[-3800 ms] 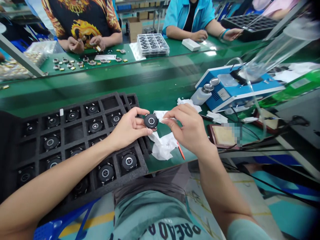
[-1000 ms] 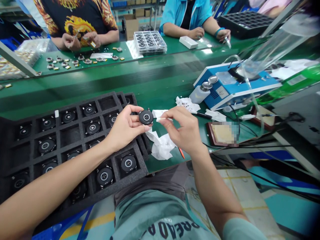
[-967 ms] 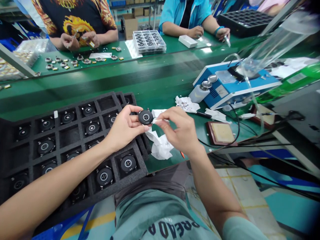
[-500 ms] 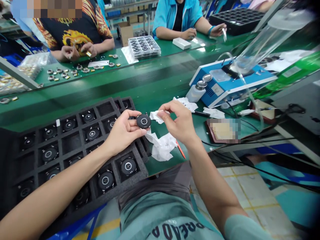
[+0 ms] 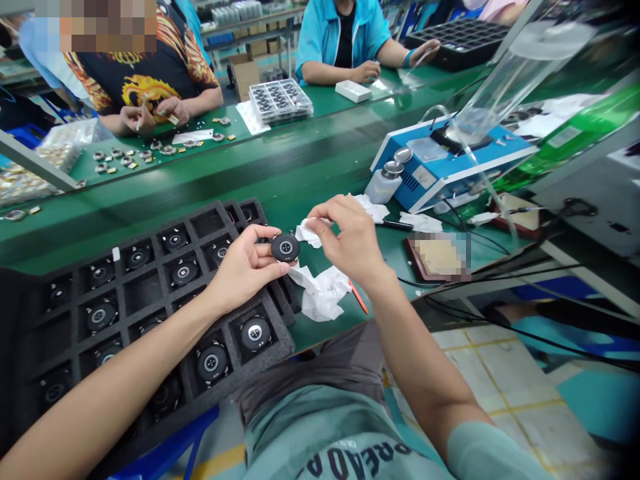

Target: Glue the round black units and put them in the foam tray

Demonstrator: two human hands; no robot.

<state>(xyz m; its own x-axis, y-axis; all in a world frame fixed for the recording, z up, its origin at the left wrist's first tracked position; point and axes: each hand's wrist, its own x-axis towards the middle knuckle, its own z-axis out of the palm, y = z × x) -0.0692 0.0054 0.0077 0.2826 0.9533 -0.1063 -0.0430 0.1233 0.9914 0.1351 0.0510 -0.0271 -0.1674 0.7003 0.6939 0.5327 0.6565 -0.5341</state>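
Note:
Between the fingers and thumb of my left hand (image 5: 250,261) is a round black smartwatch body (image 5: 285,248), its sensor side with a ring of contacts facing up. My right hand (image 5: 347,233) pinches a crumpled white tissue (image 5: 309,232) a short way right of the watch; the two are apart. More white tissue (image 5: 323,293) lies crumpled on the green bench below my hands, beside a thin red-orange stick (image 5: 358,297). Under my left forearm sits a black foam tray (image 5: 210,221) whose compartments hold several similar watch bodies (image 5: 256,333).
A pump bottle (image 5: 384,183) stands by a blue machine (image 5: 450,163) with a clear tube (image 5: 520,80). Nearby lie a black pen-like tool (image 5: 397,225) and a brown-edged pad (image 5: 435,259). Cables hang at right. Across the bench, two people handle small parts near a clear compartment box (image 5: 281,100).
My right hand with the tissue has come slightly left, nearer the watch body. My left hand keeps its hold on the watch. The whole view has shifted a little.

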